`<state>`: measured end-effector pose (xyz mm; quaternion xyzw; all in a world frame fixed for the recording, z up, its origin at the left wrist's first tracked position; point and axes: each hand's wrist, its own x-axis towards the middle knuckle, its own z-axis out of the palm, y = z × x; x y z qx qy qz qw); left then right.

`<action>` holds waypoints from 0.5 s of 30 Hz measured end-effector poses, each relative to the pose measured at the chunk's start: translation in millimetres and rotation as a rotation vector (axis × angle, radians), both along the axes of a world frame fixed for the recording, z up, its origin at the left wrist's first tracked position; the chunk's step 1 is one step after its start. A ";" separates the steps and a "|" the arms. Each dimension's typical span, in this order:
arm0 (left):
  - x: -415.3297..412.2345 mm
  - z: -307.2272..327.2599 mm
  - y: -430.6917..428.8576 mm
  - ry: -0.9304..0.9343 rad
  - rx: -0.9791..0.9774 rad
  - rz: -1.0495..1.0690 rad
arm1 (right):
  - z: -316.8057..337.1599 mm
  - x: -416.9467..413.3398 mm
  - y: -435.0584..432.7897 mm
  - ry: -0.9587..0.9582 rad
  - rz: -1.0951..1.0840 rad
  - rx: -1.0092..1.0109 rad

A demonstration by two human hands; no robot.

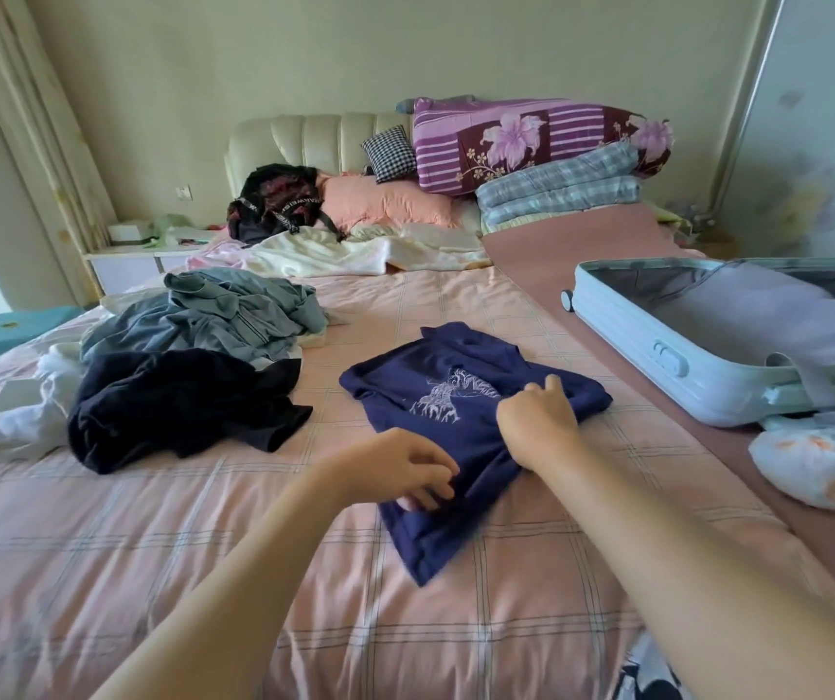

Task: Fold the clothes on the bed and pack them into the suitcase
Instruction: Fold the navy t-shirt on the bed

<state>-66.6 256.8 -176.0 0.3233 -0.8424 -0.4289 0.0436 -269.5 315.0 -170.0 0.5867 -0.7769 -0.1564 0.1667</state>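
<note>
I saw the navy T-shirt [435,376] lying partly folded on the checked pink bed sheet [152,548], soft knit with a pale line-drawn print on top. The left hand [405,467] had bent, slightly spread fingers with their tips on the shirt's near left edge; motion blur kept me from telling whether they pinched it. The right hand [536,421] gripped the cloth by the print, fingers curled under and one finger lifted. To the right sat the open suitcase [683,356], a hard, ribbed, pale blue shell with grey lining. On the left lay a crumpled grey garment [233,315] and a rumpled dark garment [167,406].
</note>
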 end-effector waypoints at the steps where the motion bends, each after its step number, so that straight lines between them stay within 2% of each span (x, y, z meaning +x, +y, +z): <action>1: 0.0 -2.2 -2.0 0.004 0.013 -0.003 | -1.2 -1.7 2.9 -0.010 -0.017 0.015; 2: 1.8 -4.4 -7.1 -0.006 -0.053 0.005 | -2.8 -2.0 4.3 -0.051 0.012 0.016; 3: 6.1 -6.6 -14.0 -0.041 -0.181 0.018 | -4.0 1.1 5.0 -0.172 0.079 -0.016; 5: 17.0 -12.4 -30.6 -0.116 -0.428 0.058 | -4.6 15.4 6.9 -0.552 0.247 -0.130; 6: 22.1 -13.6 -36.1 -0.138 -0.489 0.079 | -5.2 25.7 7.5 -0.674 0.320 -0.122; 8: 28.4 -16.1 -41.5 -0.178 -0.520 0.075 | -12.4 45.9 7.5 -0.705 0.356 0.049; 10: 31.2 -18.4 -41.7 -0.222 -0.519 0.027 | -25.0 58.8 5.4 -0.606 0.316 0.180; 12: 31.9 -22.3 -43.1 -0.232 -0.530 0.001 | -28.1 58.7 -0.9 -0.616 0.345 0.118; 15: 27.8 -27.8 -49.0 -0.181 -0.573 0.011 | -21.9 48.9 -4.3 -0.763 0.294 -0.005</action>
